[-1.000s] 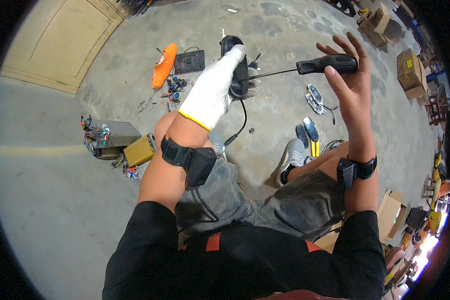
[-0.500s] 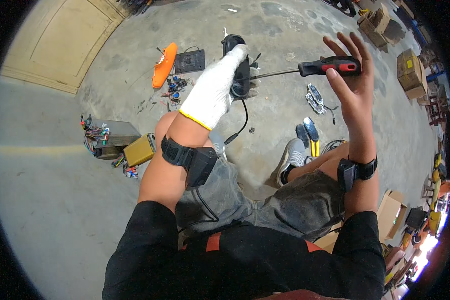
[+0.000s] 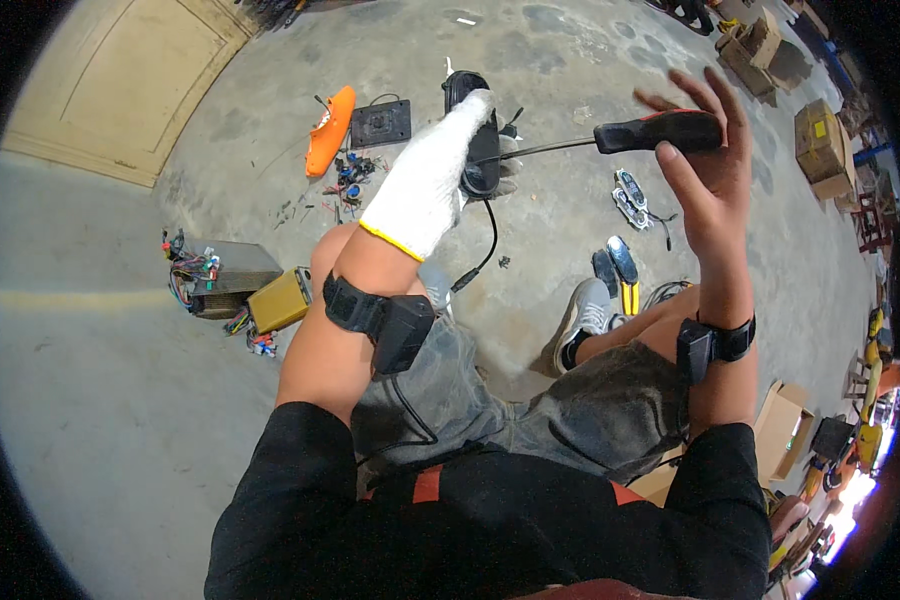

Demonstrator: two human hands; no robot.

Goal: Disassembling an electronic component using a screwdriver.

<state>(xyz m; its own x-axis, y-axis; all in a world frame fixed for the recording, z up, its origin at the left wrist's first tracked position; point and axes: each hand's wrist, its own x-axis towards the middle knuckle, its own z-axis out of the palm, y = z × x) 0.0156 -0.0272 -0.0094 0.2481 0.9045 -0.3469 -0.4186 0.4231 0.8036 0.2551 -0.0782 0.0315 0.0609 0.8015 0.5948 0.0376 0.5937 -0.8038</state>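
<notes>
My left hand point(image 3: 435, 165), in a white knit glove with a yellow cuff edge, is closed around a black, elongated housing point(image 3: 480, 178). A black cable point(image 3: 493, 235) hangs from the housing's near end. From the right, the shaft of a screwdriver point(image 3: 660, 132) reaches the housing's side; my hand and the housing hide where its tip sits. My bare right hand point(image 3: 715, 165) has the black and red handle between thumb and fingers, with the other fingertips fanned out above it.
On the floor lie an orange plastic shell point(image 3: 330, 132), a black square plate point(image 3: 381, 123), loose wired connectors point(image 3: 352, 175), a gold box point(image 3: 279, 300), silver lamp-like parts point(image 3: 630, 200) and yellow-handled pliers point(image 3: 625, 265). Cardboard boxes point(image 3: 822, 145) stand at the right.
The screwdriver handle has turned about its length, its red patch moving from the visible side to the top edge. My right fingers have shifted; my left hand and the housing look still.
</notes>
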